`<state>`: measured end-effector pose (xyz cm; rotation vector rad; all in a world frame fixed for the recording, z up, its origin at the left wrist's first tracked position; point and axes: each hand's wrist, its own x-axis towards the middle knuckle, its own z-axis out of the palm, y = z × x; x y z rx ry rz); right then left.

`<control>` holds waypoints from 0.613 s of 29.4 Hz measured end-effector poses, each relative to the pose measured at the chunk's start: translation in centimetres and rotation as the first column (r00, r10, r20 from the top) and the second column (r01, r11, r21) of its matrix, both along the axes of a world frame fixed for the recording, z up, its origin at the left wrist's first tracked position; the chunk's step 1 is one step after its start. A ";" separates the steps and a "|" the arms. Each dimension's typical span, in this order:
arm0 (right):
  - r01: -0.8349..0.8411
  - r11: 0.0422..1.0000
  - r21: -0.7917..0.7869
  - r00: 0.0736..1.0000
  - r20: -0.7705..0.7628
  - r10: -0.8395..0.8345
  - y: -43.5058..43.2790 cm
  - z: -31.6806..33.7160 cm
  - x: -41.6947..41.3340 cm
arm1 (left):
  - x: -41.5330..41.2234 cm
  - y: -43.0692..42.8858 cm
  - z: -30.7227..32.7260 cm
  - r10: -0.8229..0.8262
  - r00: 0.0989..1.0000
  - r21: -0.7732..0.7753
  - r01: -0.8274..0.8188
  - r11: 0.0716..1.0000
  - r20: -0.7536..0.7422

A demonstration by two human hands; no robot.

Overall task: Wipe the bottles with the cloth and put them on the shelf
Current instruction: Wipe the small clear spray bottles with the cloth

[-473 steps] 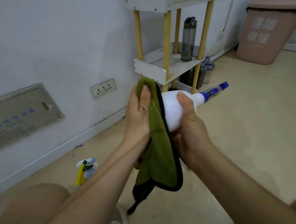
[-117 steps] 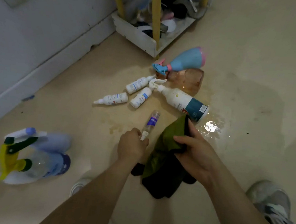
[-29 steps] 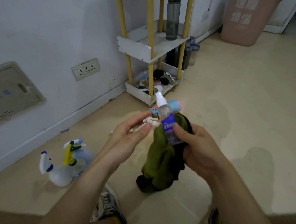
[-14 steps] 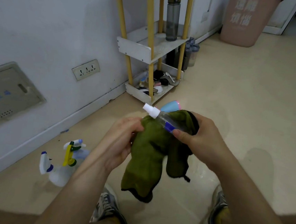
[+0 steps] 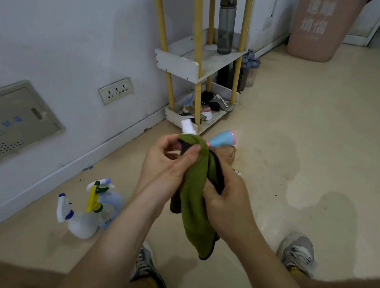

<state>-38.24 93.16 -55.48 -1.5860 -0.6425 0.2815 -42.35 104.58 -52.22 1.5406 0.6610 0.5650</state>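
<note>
A green cloth with a black edge is wrapped round a small spray bottle; only the bottle's white cap sticks out at the top. My left hand grips the cloth-wrapped upper part. My right hand holds the cloth lower down, where the bottle's base is hidden. The yellow-legged shelf stands against the wall beyond my hands, with a grey water bottle on its middle tier.
Spray bottles stand on the floor at the left near the wall. A blue and pink spray bottle lies on the floor behind my hands. A pink bin stands at the back right. My shoes are at the bottom.
The cloth has been pulled up over the small bottle, covering its label. My left hand has closed round the wrapped top and the bottle now points upright.
</note>
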 end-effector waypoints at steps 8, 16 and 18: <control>-0.045 0.995 -0.094 0.997 0.062 0.051 0.4 0.3 -1.5 | 0.6 -1.5 -0.1 0.156 0.987 -0.017 -0.157 0.987 -0.048; -0.108 0.977 -0.182 0.986 0.104 0.129 0.0 0.2 -1.5 | 0.6 -1.4 0.6 0.082 0.994 -0.151 -0.093 0.984 -0.075; -0.039 0.986 -0.163 0.990 0.127 0.061 0.0 0.1 -1.4 | -0.1 -1.3 0.3 -0.154 0.988 -0.249 0.152 0.957 0.011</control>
